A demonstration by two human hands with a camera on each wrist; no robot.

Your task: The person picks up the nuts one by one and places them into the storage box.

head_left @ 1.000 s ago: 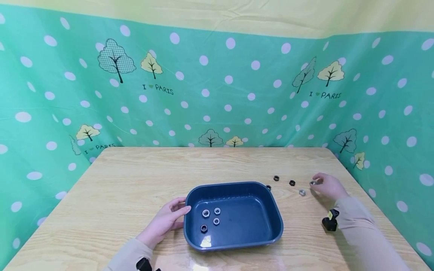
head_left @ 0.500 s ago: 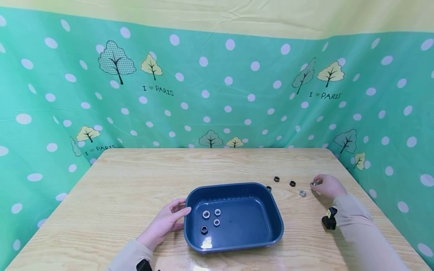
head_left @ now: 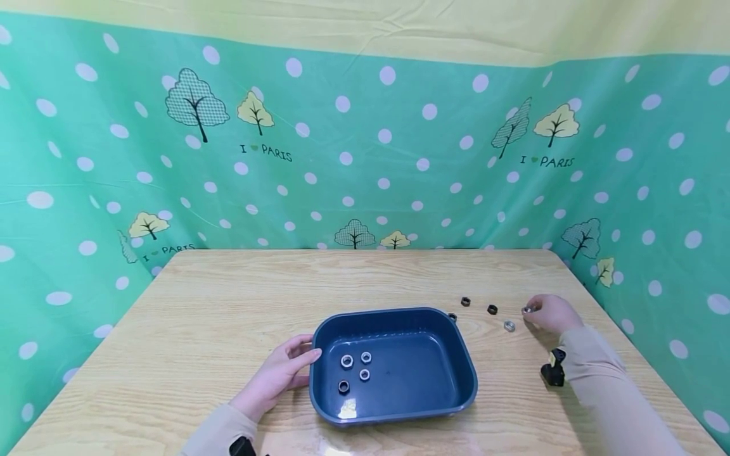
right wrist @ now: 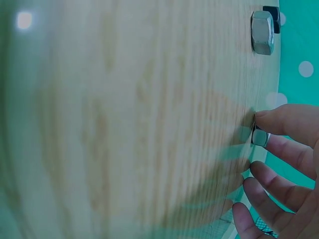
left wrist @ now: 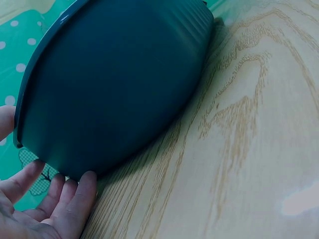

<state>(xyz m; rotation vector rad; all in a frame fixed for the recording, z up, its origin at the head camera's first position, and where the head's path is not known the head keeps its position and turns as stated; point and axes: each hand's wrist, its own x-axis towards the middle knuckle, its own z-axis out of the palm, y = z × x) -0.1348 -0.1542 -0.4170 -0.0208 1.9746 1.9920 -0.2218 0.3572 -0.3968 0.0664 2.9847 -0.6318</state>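
A dark blue plastic basin (head_left: 410, 373) stands on the wooden table, with three silver hex nuts (head_left: 346, 361) and one dark nut (head_left: 343, 386) in its left part. My left hand (head_left: 279, 368) holds the basin's left side, thumb over the rim; in the left wrist view its fingertips (left wrist: 88, 180) touch the outer wall. At the far right my right hand (head_left: 552, 313) pinches a silver hex nut (right wrist: 259, 137) between thumb and index finger, low at the tabletop. The other fingers spread beside it, their tips at the table.
Another silver nut (head_left: 509, 325) lies just left of my right hand. Two black nuts (head_left: 466, 301) lie further left, and a dark nut (head_left: 452, 316) sits right behind the basin's far right corner. A green dotted curtain (head_left: 365, 158) closes off the table's back and sides.
Both hands, the basin and the nuts keep almost the same places. The head view has tipped very slightly.
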